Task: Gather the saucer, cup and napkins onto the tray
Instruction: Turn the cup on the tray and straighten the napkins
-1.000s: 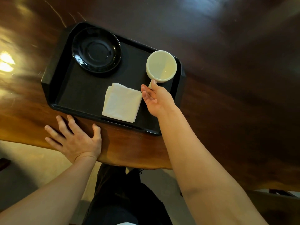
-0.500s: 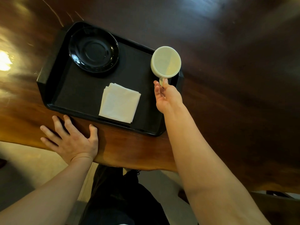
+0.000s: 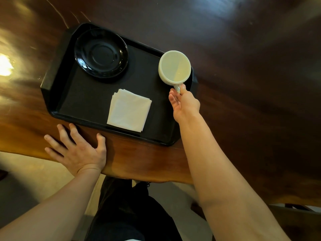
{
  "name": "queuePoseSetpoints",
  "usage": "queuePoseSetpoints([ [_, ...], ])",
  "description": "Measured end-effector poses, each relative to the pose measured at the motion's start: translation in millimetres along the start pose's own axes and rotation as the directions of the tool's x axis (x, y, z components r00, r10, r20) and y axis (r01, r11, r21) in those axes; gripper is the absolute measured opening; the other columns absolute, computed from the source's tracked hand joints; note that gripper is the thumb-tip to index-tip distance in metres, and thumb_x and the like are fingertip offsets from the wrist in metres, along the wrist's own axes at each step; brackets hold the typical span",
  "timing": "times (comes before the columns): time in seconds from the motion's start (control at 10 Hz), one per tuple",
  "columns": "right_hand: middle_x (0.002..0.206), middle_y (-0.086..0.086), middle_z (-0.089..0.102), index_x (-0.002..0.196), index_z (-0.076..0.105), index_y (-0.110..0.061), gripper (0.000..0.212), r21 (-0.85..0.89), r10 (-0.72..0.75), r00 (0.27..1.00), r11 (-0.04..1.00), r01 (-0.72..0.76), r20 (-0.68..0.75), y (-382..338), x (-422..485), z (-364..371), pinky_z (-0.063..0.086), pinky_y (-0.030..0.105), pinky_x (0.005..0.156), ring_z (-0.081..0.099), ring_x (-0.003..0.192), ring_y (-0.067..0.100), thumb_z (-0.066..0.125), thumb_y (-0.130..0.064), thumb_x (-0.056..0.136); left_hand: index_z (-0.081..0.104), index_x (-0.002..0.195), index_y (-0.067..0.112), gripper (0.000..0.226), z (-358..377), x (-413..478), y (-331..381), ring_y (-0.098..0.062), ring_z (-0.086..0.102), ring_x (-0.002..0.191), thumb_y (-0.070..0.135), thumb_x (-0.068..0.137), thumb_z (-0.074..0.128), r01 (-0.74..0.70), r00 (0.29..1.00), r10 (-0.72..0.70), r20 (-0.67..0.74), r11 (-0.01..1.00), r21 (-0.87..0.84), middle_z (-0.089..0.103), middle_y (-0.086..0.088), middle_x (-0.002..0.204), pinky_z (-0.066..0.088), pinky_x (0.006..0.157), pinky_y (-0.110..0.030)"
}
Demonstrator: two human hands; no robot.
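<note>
The right hand (image 3: 185,103) is pinching the white cup (image 3: 174,67) by its handle at the black tray (image 3: 52,80)'s 3 o'clock edge. It could tip off. The left hand (image 3: 76,150) is lying flat and open on the desk (image 3: 243,84), holding nothing.

Black tray (image 3: 69,94) on dark wooden table (image 3: 243,84), black saucer (image 3: 101,53) and white napkins (image 3: 129,113) on it, right hand (image 3: 185,103) pinching white cup (image 3: 174,66) handle at tray's right edge, left hand (image 3: 78,150) flat on table
</note>
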State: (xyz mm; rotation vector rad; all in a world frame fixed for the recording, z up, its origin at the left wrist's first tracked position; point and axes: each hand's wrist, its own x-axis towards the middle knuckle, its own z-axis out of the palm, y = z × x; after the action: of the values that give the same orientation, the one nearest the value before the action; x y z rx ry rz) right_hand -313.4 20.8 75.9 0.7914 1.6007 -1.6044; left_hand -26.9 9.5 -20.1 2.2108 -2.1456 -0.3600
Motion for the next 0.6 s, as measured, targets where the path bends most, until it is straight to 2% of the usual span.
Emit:
queuePoseSetpoints([
  [0.1, 0.098, 0.015, 0.070, 0.129, 0.055, -0.002, 0.039, -0.127, 0.022, 0.999, 0.992, -0.016, 0.049, 5, -4, 0, 0.060, 0.030, 0.064, 0.072, 0.081, 0.023, 0.065, -0.024, 0.099, 0.030, 0.156, 0.013, 0.084, 0, -1, 0, -0.047, 0.006, 0.158, 0.062, 0.090, 0.044, 0.000, 1.000, 0.000, 0.001, 1.000, -0.003, 0.020, -0.016, 0.169, 0.003, 0.125, -0.064],
  [0.2, 0.111, 0.014, 0.067, 0.133, 0.050, -0.010, 0.046, -0.306, -0.059, 0.998, 0.950, 0.067, 0.035, 10, -2, -2, 0.063, 0.031, 0.061, 0.074, 0.080, 0.024, 0.070, -0.028, 0.095, 0.030, 0.156, 0.013, 0.084, 0, 0, -1, -0.046, 0.006, 0.158, 0.063, 0.090, 0.042, 0.002, 1.000, -0.002, 0.004, 1.000, 0.000, 0.020, -0.016, 0.170, 0.003, 0.125, -0.064],
  [0.3, 0.104, 0.008, 0.067, 0.118, 0.056, -0.015, 0.026, -0.526, -0.252, 0.965, 0.813, 0.251, 0.071, 7, 3, -1, 0.065, 0.032, 0.067, 0.077, 0.078, 0.020, 0.067, -0.024, 0.097, 0.030, 0.156, 0.013, 0.084, 0, 0, 0, -0.047, 0.007, 0.158, 0.063, 0.090, 0.042, 0.001, 1.000, -0.002, 0.006, 1.000, 0.004, 0.021, -0.016, 0.169, 0.003, 0.125, -0.064],
  [0.4, 0.091, 0.007, 0.070, 0.089, 0.060, -0.016, 0.011, -0.617, -0.271, 0.959, 0.741, 0.265, 0.086, -6, 5, 5, 0.065, 0.036, 0.077, 0.077, 0.074, 0.018, 0.065, -0.019, 0.098, 0.030, 0.157, 0.012, 0.084, 0, 0, -1, -0.047, 0.007, 0.158, 0.063, 0.090, 0.042, -0.003, 1.000, 0.003, 0.008, 1.000, 0.003, 0.021, -0.016, 0.169, 0.003, 0.125, -0.064],
  [0.6, 0.102, 0.006, 0.069, 0.095, 0.062, -0.018, 0.007, -0.618, -0.372, 0.927, 0.718, 0.319, 0.046, -31, 20, 5, 0.065, 0.032, 0.077, 0.075, 0.077, 0.013, 0.068, -0.017, 0.096, 0.030, 0.156, 0.013, 0.084, 1, 0, -1, -0.047, 0.007, 0.158, 0.063, 0.090, 0.042, -0.005, 1.000, 0.005, 0.003, 1.000, -0.010, 0.021, -0.016, 0.169, 0.003, 0.125, -0.064],
])
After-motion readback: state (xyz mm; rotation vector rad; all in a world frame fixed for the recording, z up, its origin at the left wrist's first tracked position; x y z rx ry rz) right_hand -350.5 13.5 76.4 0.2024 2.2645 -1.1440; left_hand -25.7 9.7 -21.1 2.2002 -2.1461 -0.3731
